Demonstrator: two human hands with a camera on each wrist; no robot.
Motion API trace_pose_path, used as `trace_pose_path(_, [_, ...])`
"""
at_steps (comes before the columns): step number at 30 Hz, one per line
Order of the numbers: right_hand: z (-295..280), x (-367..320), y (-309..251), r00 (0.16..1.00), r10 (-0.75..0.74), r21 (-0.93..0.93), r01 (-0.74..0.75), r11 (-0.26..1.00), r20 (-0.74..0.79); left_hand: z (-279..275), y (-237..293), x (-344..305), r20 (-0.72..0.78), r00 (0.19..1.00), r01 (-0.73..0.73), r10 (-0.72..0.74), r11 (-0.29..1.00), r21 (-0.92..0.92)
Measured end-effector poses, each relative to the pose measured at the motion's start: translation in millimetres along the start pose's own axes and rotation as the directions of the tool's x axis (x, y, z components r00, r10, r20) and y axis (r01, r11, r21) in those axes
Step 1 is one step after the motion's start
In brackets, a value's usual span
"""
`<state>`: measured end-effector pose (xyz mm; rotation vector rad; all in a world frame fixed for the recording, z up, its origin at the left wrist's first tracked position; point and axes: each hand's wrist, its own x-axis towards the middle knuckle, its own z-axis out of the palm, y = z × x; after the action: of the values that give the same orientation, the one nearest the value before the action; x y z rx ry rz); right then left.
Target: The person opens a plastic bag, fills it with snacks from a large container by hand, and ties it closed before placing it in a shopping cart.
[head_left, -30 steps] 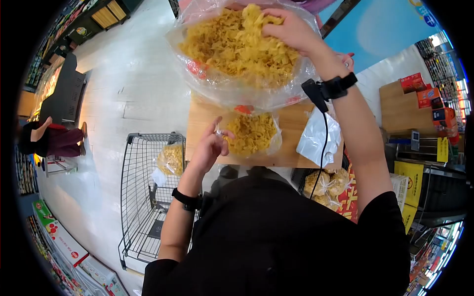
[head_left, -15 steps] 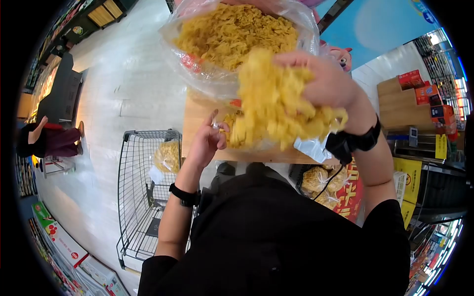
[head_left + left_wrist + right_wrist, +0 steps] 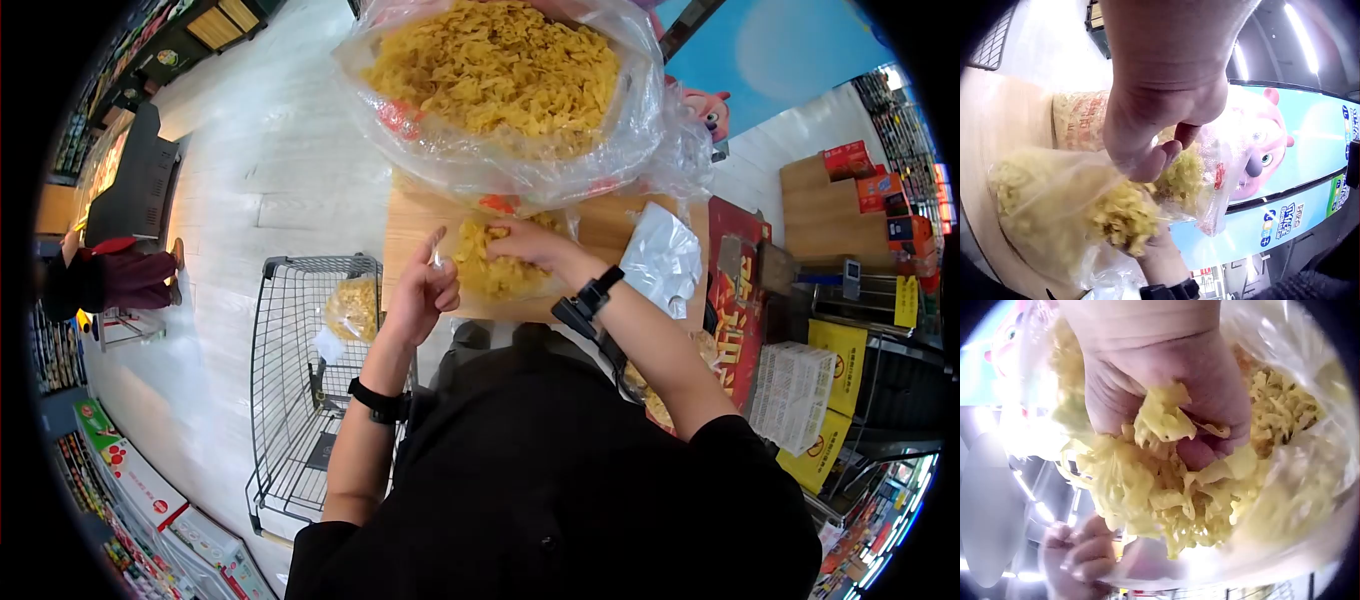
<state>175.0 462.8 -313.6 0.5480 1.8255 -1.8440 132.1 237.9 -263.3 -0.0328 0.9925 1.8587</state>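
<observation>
A small clear plastic bag [image 3: 487, 283], partly filled with crinkled yellow flakes, lies on a wooden table. My left hand [image 3: 424, 295] pinches its rim at the left, the index finger stretched out; the bag's film rises to these fingers in the left wrist view. At the bag's mouth is my right hand [image 3: 535, 245], its fingers curled round a handful of flakes [image 3: 1147, 481], with strips sticking out between fingers and thumb. Beyond the small bag stands a big open clear bag [image 3: 480, 165], heaped with the same flakes [image 3: 500, 75].
Flattened plastic bags [image 3: 660, 262] lie at the table's right. To the left is a wire shopping cart [image 3: 300, 390] with a filled bag [image 3: 352, 308] in it. More filled bags [image 3: 660, 395] show low on the right, partly behind my forearm. A person [image 3: 120, 265] stands far left.
My right hand has lifted a large handful of flakes from the big bag and brought it toward me, down to the small bag's mouth. My left hand has stayed at the rim.
</observation>
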Motion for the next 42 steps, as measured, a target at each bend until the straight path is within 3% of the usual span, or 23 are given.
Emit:
trace_pose_path(1, [-1,5,0,1.0,-0.013,-0.047,0.012,0.999,-0.014,3,0,1,-0.014,1.0,-0.006,0.006,1.0,0.001])
trace_pose_path(2, [-6,13,9,0.979,-0.154,-0.251,0.118,0.961,-0.13,6,1,3,-0.024,1.0,-0.007,0.008,1.0,0.006])
trace_pose_path(4, [-18,24,25,0.851,-0.465,-0.652,0.21,0.729,-0.245,5,1,7,-0.027,0.999,-0.035,0.034,0.999,-0.018])
trace_pose_path(7, [-37,12,28,0.784,-0.62,-0.886,0.262,0.383,-0.037,3,3,7,-0.043,0.998,-0.056,0.054,0.997,-0.051])
trace_pose_path(10, [-51,-19,38,0.854,-0.505,-0.943,0.259,0.211,0.121,7,4,7,-0.057,0.997,-0.054,0.052,0.998,-0.044])
trace_pose_path(13, [-49,-44,16,0.948,-0.312,-0.898,0.192,0.395,0.066,7,5,8,-0.013,0.999,-0.049,0.048,0.998,-0.026])
trace_pose_path(16, [-33,-61,-2,0.968,-0.248,-0.892,0.096,0.441,-0.019,7,6,11,0.021,0.998,-0.06,0.06,0.998,-0.022])
trace_pose_path(20, [-28,-80,-44,0.964,-0.215,-0.895,0.23,0.383,0.156,9,6,15,0.011,0.997,-0.071,0.071,0.997,0.003])
trace_pose_path(22, [-12,-126,-121,0.957,-0.183,-0.888,0.277,0.366,0.223,12,7,14,0.008,0.998,-0.063,0.063,0.998,-0.006])
trace_pose_path(24, [-12,-159,-189,0.91,-0.307,-0.703,0.412,0.58,0.28,8,7,15,0.031,0.999,-0.039,0.04,0.999,-0.031])
trace_pose_path(25, [-23,-143,-195,0.801,-0.521,-0.632,0.572,0.523,0.294,8,8,16,0.015,0.999,-0.033,0.033,0.999,0.018])
trace_pose_path(26, [-25,-137,-217,0.826,-0.551,-0.644,0.487,0.59,0.119,9,8,17,0.001,1.0,-0.026,0.026,0.997,0.068])
trace_pose_path(28, [-46,-83,-236,0.596,-0.803,-0.828,0.45,0.334,0.0,11,7,18,-0.056,0.998,-0.02,0.028,0.989,0.147])
trace_pose_path(30, [-39,-31,-223,0.747,-0.653,-0.925,0.151,0.348,-0.123,14,7,18,-0.136,0.989,-0.027,0.056,0.978,0.205])
trace_pose_path(32, [-41,-2,-209,0.889,-0.431,-0.953,-0.014,0.303,-0.151,10,7,19,-0.132,0.99,-0.022,0.053,0.974,0.226])
trace_pose_path(33, [-43,7,-204,0.956,-0.276,-0.962,-0.018,0.273,-0.096,9,8,19,-0.13,0.99,-0.02,0.052,0.972,0.234])
trace_pose_path(34, [-39,10,-196,0.93,-0.353,-0.972,-0.025,0.232,-0.108,12,8,18,-0.137,0.989,-0.015,0.049,0.971,0.237])
trace_pose_path(37, [-56,18,-198,0.917,-0.398,-0.974,0.093,0.207,0.003,11,7,16,-0.135,0.99,-0.013,0.043,0.976,0.215])
trace_pose_path(38, [-64,21,-192,0.876,-0.482,-0.978,0.113,0.178,0.013,11,6,14,-0.138,0.99,-0.011,0.04,0.978,0.208])
trace_pose_path(41, [-78,12,-205,0.837,-0.546,-0.95,0.179,0.256,0.011,10,8,12,-0.137,0.99,-0.012,0.038,0.982,0.189])
trace_pose_path(42, [-79,-2,-216,0.821,-0.571,-0.916,0.213,0.34,-0.02,9,8,11,-0.135,0.99,-0.012,0.037,0.983,0.182])
